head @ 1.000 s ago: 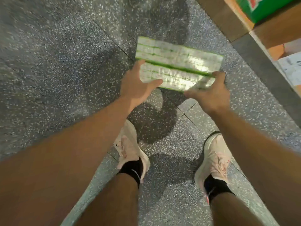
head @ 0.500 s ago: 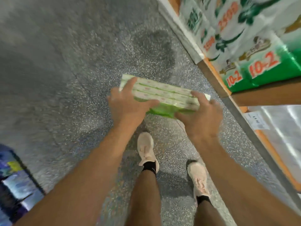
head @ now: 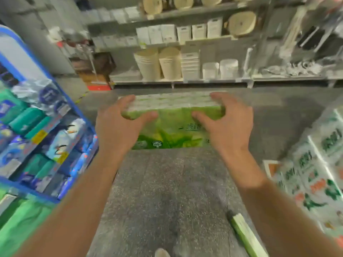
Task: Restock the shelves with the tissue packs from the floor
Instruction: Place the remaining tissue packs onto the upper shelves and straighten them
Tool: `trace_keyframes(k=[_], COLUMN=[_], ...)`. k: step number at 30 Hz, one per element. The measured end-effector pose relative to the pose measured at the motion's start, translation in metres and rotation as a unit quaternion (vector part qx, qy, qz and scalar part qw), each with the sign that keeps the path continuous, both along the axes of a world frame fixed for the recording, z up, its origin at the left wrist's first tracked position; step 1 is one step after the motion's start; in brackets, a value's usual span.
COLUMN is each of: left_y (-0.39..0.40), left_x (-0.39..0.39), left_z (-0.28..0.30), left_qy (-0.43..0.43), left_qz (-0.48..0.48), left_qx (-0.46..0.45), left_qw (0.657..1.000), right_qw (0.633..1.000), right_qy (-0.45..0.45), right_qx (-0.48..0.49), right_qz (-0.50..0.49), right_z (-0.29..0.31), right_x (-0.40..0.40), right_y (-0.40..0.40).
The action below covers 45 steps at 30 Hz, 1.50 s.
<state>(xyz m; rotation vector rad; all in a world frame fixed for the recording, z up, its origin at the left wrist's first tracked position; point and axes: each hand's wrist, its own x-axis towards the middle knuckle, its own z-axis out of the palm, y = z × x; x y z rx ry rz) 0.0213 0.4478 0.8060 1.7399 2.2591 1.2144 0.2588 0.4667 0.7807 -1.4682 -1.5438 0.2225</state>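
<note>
Shelving: the far shelves (head: pixel 185 78) carry pale bins and boxes; a blue rack (head: pixel 46 138) of packs stands on the left, and stacked tissue packs (head: pixel 319 164) fill the right.
Floor: speckled grey floor (head: pixel 167 191); another green pack (head: pixel 245 234) lies on it near the right forearm.
Tissue pack: green tissue pack (head: pixel 172 125), held in the air at chest level between both hands.
Left hand: left hand (head: pixel 118 127) curls round the pack's left end, thumb in front.
Right hand: right hand (head: pixel 228 127) curls round the right end likewise.
Advice: probably keep it level, squeeze evenly, and turn toward the matching stack before sliding it in.
</note>
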Motion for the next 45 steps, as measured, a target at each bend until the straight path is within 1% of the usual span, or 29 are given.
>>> trace_keyframes(k=[2, 4, 7, 9, 12, 15, 19, 22, 24, 27, 31, 34, 38, 42, 45], left_y=[-0.049, -0.098, -0.175, -0.225, -0.301, -0.377, -0.458, -0.494, -0.500, -0.490, -0.450, -0.408, -0.350, -0.305, -0.285], left_x=[-0.048, -0.092, -0.161, -0.210, -0.277, -0.345, -0.437, -0.492, -0.521, -0.563, -0.622, -0.671, -0.738, -0.801, -0.835], left_z=[0.048, 0.088, 0.135, 0.157, 0.178, 0.189, 0.198, 0.209, 0.218, 0.231, 0.243, 0.253, 0.278, 0.303, 0.317], left_qy=[-0.007, -0.002, 0.012, 0.050, 0.086, 0.125, 0.164, 0.192, 0.206, 0.235, 0.257, 0.271, 0.262, 0.252, 0.248], left_qz=[0.067, 0.140, 0.236, 0.297, 0.373, 0.426, 0.462, 0.484, 0.490, 0.480, 0.465, 0.473, 0.483, 0.511, 0.513], left_qx=[0.031, 0.065, 0.103, 0.132, 0.162, 0.180, 0.182, 0.172, 0.172, 0.189, 0.205, 0.205, 0.212, 0.198, 0.161], left_qw=[0.997, 0.988, 0.966, 0.944, 0.910, 0.878, 0.852, 0.836, 0.830, 0.824, 0.822, 0.813, 0.808, 0.798, 0.806], right_qw=[0.996, 0.988, 0.967, 0.949, 0.927, 0.906, 0.876, 0.859, 0.857, 0.857, 0.849, 0.845, 0.837, 0.835, 0.835], right_qy=[-0.009, -0.033, -0.064, -0.075, -0.064, -0.024, 0.020, 0.067, 0.091, 0.115, 0.126, 0.129, 0.140, 0.132, 0.133], right_qx=[0.048, 0.065, 0.093, 0.118, 0.132, 0.153, 0.186, 0.203, 0.210, 0.222, 0.246, 0.260, 0.275, 0.288, 0.308], right_qz=[0.075, 0.139, 0.227, 0.281, 0.346, 0.393, 0.445, 0.465, 0.462, 0.451, 0.451, 0.449, 0.452, 0.451, 0.437], right_z=[0.048, 0.084, 0.125, 0.147, 0.170, 0.183, 0.200, 0.214, 0.221, 0.228, 0.242, 0.257, 0.286, 0.316, 0.328], right_x=[-0.053, -0.110, -0.201, -0.265, -0.357, -0.451, -0.577, -0.650, -0.688, -0.738, -0.801, -0.853, -0.929, -0.999, -1.042], right_y=[-0.015, -0.031, -0.064, -0.091, -0.146, -0.207, -0.269, -0.298, -0.303, -0.285, -0.237, -0.196, -0.143, -0.103, -0.087])
